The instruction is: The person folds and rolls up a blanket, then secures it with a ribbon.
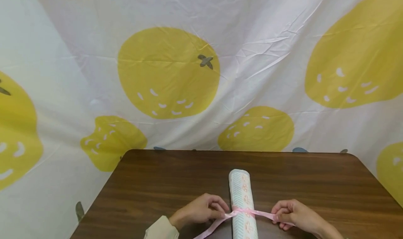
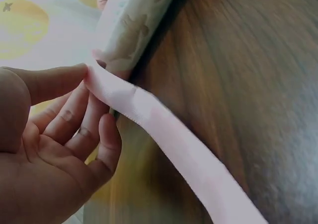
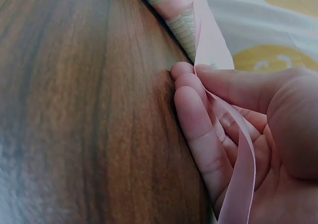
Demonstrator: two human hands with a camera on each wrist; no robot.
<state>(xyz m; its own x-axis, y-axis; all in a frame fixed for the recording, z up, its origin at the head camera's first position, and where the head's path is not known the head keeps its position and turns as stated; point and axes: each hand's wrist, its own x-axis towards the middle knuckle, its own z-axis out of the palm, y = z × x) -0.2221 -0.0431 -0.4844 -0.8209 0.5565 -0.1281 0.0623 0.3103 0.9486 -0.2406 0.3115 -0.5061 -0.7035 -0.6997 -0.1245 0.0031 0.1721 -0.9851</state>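
Note:
A rolled white cloth [image 1: 240, 190] with pale teal zigzags and peach figures lies lengthwise on the table. Around its middle runs a pink satin ribbon [image 1: 244, 211], its two ends crossed on top. On the left, my left hand [image 1: 206, 209] pinches one end between thumb and forefinger close to the roll, and a loose tail [image 2: 184, 154] hangs down past the hand. To the right, my right hand [image 1: 292, 214] pinches the other end between thumb and fingertips, a bit farther from the roll. That end's tail [image 3: 243, 159] drapes across the right palm.
The dark brown wood-grain table [image 1: 176, 172] has rounded far corners. Behind it hangs a white curtain [image 1: 267, 67] printed with large yellow fruit, reaching down to the table's far edge. A cream sleeve [image 1: 162, 229] covers the left wrist.

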